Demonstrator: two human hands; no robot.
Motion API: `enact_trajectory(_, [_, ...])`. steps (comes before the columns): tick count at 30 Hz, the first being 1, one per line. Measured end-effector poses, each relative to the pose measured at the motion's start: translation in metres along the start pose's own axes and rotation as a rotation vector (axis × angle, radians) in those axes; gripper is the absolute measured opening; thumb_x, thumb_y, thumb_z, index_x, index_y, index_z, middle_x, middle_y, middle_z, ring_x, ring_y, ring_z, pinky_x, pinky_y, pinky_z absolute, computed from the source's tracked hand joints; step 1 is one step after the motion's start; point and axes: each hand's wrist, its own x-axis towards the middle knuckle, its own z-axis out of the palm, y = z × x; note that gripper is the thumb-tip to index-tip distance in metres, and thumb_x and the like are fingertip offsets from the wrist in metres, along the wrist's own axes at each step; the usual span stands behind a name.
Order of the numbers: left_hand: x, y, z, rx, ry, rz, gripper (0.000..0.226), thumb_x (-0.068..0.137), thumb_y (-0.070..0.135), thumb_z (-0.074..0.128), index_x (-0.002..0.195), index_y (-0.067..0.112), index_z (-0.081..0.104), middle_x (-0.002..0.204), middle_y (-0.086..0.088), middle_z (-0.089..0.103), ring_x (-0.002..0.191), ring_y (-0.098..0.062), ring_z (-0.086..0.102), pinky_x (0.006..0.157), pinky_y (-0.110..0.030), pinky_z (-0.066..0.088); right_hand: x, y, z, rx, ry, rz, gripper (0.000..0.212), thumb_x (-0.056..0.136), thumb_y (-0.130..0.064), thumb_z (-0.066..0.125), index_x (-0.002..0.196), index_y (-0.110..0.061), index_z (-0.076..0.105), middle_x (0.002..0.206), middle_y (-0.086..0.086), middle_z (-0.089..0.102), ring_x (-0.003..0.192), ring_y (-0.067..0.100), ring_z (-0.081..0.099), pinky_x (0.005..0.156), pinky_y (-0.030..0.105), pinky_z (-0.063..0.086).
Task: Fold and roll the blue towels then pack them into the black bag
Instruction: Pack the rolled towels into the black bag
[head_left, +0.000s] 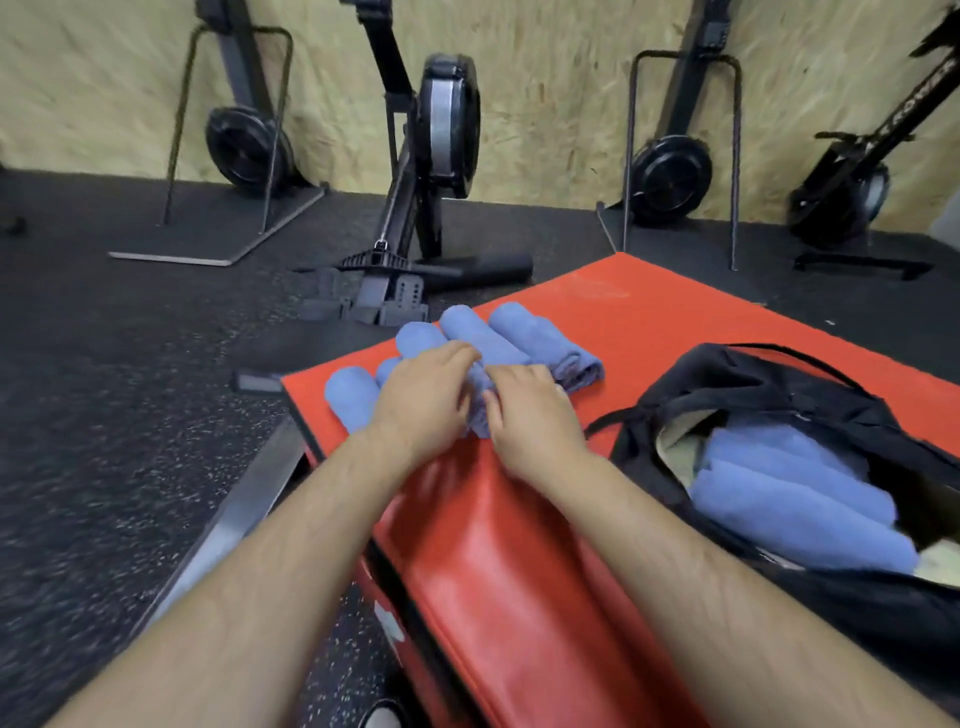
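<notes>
Just left of the open black bag (753, 374), which has rolled blue towels (779, 499) inside, the left hand (423, 400) and right hand (530, 415) both curl their fingers around one rolled towel (493, 348) in the row of rolls (353, 395) on the red padded block (649, 312).

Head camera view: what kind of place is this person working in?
Most likely a gym: rowing machines stand upright against the chipboard wall, the floor is speckled black rubber, and the blue towels lie on a red padded mat.
</notes>
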Motion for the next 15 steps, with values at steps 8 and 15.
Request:
enact_trajectory(8, [-0.007, -0.054, 0.006, -0.009, -0.019, 0.040, 0.041, 0.072, 0.028, 0.051, 0.108, 0.012, 0.063, 0.112, -0.005, 0.065, 0.097, -0.032, 0.059, 0.078, -0.043, 0.045, 0.045, -0.037, 0.050, -0.145, -0.083, 0.132, 0.036, 0.081, -0.042, 0.064, 0.105, -0.015, 0.065, 0.101, 0.012, 0.070, 0.098, 0.035, 0.063, 0.079, 0.040, 0.047])
enact_trajectory(15, [-0.006, -0.050, 0.008, -0.031, 0.037, 0.124, 0.068, 0.070, 0.029, 0.065, 0.137, 0.020, 0.053, 0.138, -0.002, 0.056, 0.128, -0.027, 0.051, 0.099, -0.045, 0.043, 0.038, -0.031, 0.023, -0.169, 0.034, 0.046, 0.025, 0.069, -0.040, 0.064, 0.089, -0.025, 0.066, 0.084, -0.001, 0.071, 0.082, 0.027, 0.065, 0.068, 0.038, 0.033])
